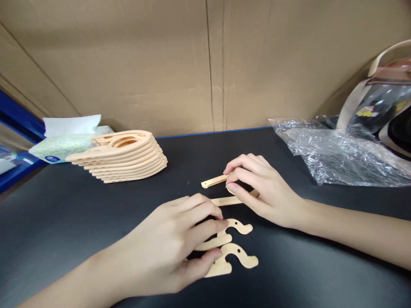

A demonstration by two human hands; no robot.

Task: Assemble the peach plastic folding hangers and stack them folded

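Two curved cream plastic pieces (239, 252), each with a small hole and a hooked, rounded end, lie one in front of the other on the black table. My left hand (183, 239) reaches over them with bent fingers, its forefinger at the farther piece and its thumb on the nearer one. Farther away, the fingertips of my right hand (260, 188) close on a narrow straight cream strip (213, 182). Another flat cream strip (227, 200) runs between both hands, partly covered by them. My fingers hide the pieces' other ends.
At the left stands a neat stack of cream looped plastic parts (128, 160), in front of a tissue pack (61, 147). Crumpled clear plastic wrap (334, 149) lies at the right, beside a clear bottle with a strap (382, 105). A cardboard wall (144, 68) closes off the back.
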